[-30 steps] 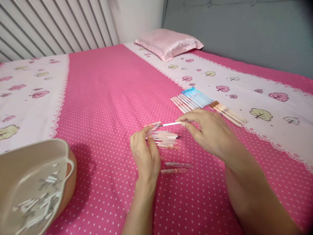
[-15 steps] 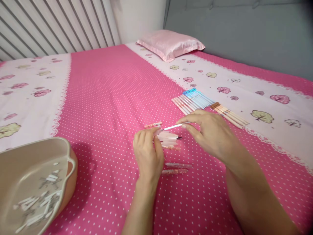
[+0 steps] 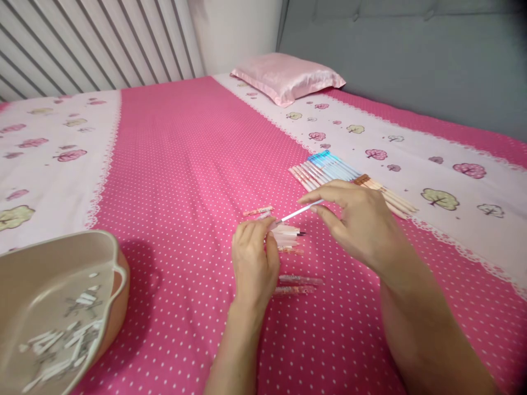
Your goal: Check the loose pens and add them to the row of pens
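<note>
Over polka-dot bedsheet [image 3: 177, 181]: right hand [image 3: 358, 230] pinching white pen refill [image 3: 297, 211]; left hand [image 3: 255, 258] curled at tip, grip unclear. Likely insertion step; next calls for steady alignment.

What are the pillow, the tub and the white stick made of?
Pillow: probably shiny, satiny cloth, since it gleams and creases. Tub: likely smooth plastic, with a soft glare inside and rounded rim. White stick: maybe plain plastic, slim and straight; too small to be sure.
</note>
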`<state>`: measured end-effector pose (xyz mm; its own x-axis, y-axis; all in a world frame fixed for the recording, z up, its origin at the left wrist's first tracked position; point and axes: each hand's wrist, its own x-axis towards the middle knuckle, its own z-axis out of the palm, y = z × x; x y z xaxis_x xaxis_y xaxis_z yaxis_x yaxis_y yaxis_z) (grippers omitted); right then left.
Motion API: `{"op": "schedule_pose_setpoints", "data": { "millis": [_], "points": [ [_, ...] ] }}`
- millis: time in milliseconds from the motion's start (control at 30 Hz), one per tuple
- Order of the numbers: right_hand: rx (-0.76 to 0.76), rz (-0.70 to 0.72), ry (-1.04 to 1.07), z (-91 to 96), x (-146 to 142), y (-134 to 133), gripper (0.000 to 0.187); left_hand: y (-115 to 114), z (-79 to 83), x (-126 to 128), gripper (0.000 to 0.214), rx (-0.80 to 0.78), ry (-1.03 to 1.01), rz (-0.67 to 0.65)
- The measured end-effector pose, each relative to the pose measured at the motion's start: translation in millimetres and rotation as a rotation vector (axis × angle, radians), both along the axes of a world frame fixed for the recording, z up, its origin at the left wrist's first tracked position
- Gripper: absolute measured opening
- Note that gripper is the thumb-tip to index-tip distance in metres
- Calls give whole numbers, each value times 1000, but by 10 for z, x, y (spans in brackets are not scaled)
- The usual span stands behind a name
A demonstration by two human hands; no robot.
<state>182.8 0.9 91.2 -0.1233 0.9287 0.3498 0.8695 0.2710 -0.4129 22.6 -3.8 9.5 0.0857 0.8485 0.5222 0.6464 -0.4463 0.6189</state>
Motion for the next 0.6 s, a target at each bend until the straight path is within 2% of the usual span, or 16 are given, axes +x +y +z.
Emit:
{"op": "schedule_pose_setpoints", "data": {
  "millis": [200,367,500,600],
  "points": [
    [-56,55,18,19,-25,-22,28,-5,3,2,29,-1,-7,-13],
    [-38,63,32,-19,-31,3,29,-14,8,15,30,-22,-31,-40],
    [-50,81,61,-84,-77,10,35,-32,17,45,29,-41,-27,-88],
    [-108,153,80,-140,-127,-5,42,-50,22,65,29,-62,-71,-115]
  ]
}}
